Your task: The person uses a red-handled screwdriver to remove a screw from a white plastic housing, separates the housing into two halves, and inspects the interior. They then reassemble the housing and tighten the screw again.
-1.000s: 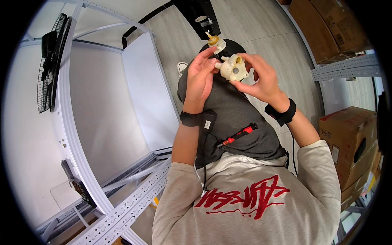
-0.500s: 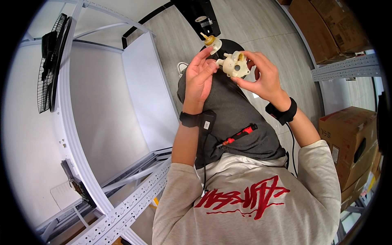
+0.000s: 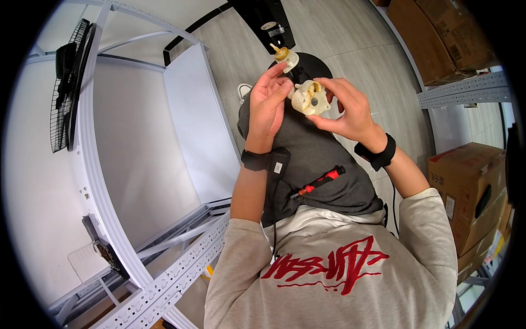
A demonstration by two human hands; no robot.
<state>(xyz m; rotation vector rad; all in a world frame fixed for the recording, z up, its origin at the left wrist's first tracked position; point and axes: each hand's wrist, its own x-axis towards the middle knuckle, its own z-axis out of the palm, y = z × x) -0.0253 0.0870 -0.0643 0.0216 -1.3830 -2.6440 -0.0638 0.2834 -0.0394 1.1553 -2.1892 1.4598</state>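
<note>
My left hand (image 3: 267,109) is closed on a white plastic cover (image 3: 289,64) with a yellow-greased gear and a thin shaft sticking up from it. My right hand (image 3: 353,109) grips a cream-white plastic gear housing (image 3: 304,103) between thumb and fingers. A dark round hole shows in the housing's face, and yellowish grease lines its open upper side. The housing sits right beside my left thumb; whether they touch is hard to tell. Across my lap lies a red and black screwdriver (image 3: 320,182), apart from both hands.
Beyond my knees are a round black base (image 3: 315,64) and a black panel-like part (image 3: 268,22) on the tiled floor. A grey metal shelf frame (image 3: 109,219) stands left, with a black fan grille (image 3: 61,104). Cardboard boxes (image 3: 466,189) are stacked at right. Cables hang from my wristbands.
My right hand has brought the gear housing slightly left and nearer to me, turning it so more of its greasy inside shows. The left hand and its cover have hardly moved.
</note>
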